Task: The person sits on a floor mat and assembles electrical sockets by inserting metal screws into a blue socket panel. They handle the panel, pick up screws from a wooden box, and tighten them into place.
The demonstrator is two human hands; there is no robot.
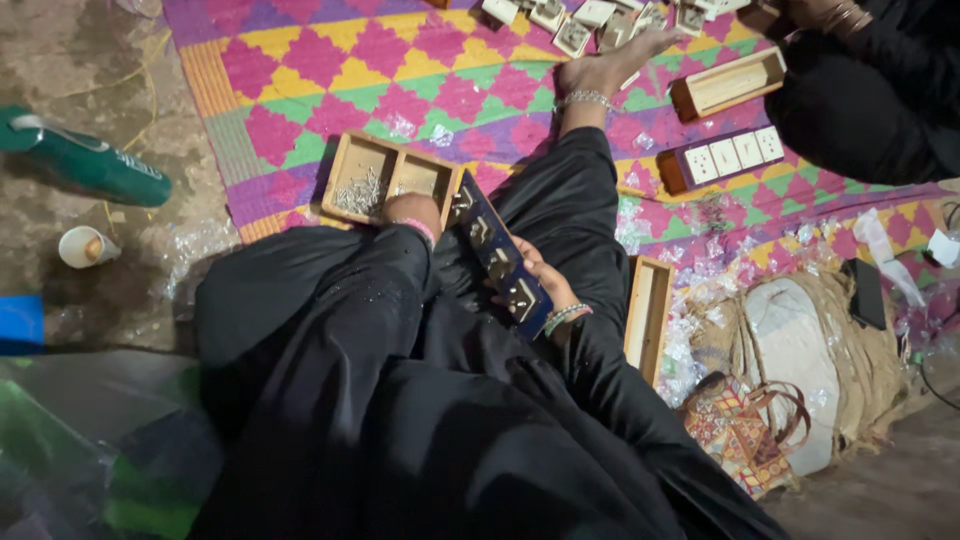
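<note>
Colourful woven mat (330, 70) underfoot; right hand (545, 285) grips blue switch panel (497, 255); left hand (413, 212) at screw tray (390, 180), grip unclear.

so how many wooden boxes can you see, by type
Boxes with white sockets fitted: 1
Open empty boxes: 2
Two-part tray with screws: 1
Total: 4
</note>
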